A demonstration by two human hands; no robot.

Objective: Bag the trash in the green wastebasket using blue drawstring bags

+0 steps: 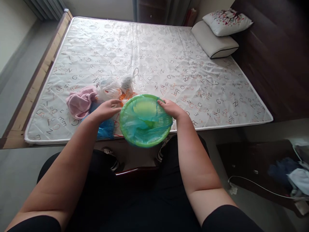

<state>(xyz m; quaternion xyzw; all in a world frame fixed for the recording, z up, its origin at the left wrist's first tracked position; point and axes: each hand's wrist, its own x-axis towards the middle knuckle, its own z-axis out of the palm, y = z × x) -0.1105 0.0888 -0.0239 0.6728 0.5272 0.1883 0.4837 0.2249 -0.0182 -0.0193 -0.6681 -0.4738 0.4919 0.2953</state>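
A round green plastic basket (122, 129), lined with a thin blue-green plastic bag (145, 129), is held up at the mattress's front edge, its opening facing me. On its right side my right hand (170, 108) grips the rim, thumb over the edge and the other fingers hidden behind. To the left, my left hand (108, 109) has its fingers stretched out close to the rim; I cannot tell whether they touch it. Below and behind that hand lies a blue plastic bag (106, 129), with a pink cloth (80, 101) beside it.
The letter-printed mattress (156, 54) bears clear plastic bags (108, 88) and an orange item (127, 94) beyond the basket. Two pillows (214, 40) lie at the far right. A dark low cabinet (251, 161) with clothes (299, 178) and a white cable (256, 184) stands at right.
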